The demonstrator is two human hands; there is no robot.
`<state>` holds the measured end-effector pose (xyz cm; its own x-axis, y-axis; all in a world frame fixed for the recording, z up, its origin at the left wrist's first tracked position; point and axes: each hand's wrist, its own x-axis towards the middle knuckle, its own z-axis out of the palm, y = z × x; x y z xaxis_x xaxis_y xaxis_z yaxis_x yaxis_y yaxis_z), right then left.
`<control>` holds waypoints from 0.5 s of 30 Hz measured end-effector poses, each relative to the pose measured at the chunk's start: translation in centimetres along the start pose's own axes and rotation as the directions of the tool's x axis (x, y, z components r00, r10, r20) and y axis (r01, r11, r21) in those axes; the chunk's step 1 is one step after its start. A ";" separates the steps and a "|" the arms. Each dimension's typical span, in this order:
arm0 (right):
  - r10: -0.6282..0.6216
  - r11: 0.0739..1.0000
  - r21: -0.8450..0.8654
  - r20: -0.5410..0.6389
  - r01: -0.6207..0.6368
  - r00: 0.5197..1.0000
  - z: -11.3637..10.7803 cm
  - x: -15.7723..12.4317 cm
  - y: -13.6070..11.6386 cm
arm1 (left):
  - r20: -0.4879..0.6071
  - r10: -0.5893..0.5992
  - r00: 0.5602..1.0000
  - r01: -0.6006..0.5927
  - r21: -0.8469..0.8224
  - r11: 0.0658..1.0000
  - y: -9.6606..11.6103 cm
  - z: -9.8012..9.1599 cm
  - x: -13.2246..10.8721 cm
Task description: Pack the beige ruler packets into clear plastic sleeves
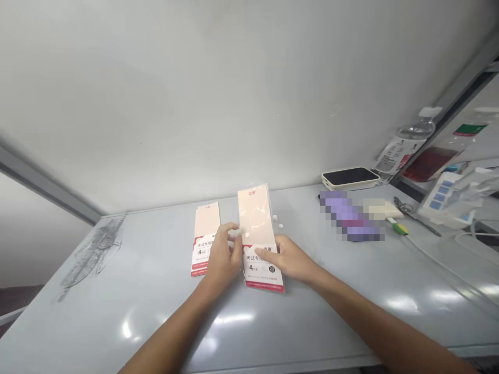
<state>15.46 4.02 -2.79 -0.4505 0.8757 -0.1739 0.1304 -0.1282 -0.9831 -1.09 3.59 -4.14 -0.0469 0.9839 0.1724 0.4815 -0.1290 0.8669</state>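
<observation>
A slim packet (pixel 255 215) in clear plastic stands tilted between my hands, with a pale pink sheet above and a white-and-red printed label below. My right hand (pixel 290 257) grips its right edge, thumb over the label and fingers behind. At its left edge, my left hand (pixel 225 254) has curled fingers, thumb and index close together; a tiny whitish bit seems to be at their tips, too small to name. A small white piece (pixel 247 235) shows on the packet's front. Left of it lies a stack of similar packets (pixel 206 223), partly covered by my left hand.
Small white bits (pixel 275 217) lie right of the packet. Farther right are a phone (pixel 351 177), a blurred purple pouch (pixel 346 215), a cable with a green-yellow plug (pixel 399 228), scissors (pixel 417 215), a white box (pixel 440 200) and a clear bottle (pixel 405 143). A pale wall (pixel 234 93) rises behind.
</observation>
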 end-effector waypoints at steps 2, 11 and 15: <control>-0.020 0.998 0.065 -0.004 0.020 1.000 -0.1 0.0 -0.1 | 0.055 -0.010 0.998 0.015 -0.094 0.995 0.2 -0.2 0.1; 0.008 0.997 0.072 0.009 -0.008 1.000 -0.9 0.0 -0.7 | 0.224 0.080 0.971 -0.003 -0.326 0.945 0.6 -0.6 0.6; -0.049 0.992 0.116 0.042 0.044 0.998 -1.4 0.1 -1.0 | 0.201 0.060 0.978 0.012 -0.339 0.941 0.5 -0.9 0.8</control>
<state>16.54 4.91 -1.73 -0.4933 0.8604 -0.1279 0.0073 -0.1429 -0.9897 -1.69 4.21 -3.10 0.1590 0.9791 0.1266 0.1560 -0.1515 0.9761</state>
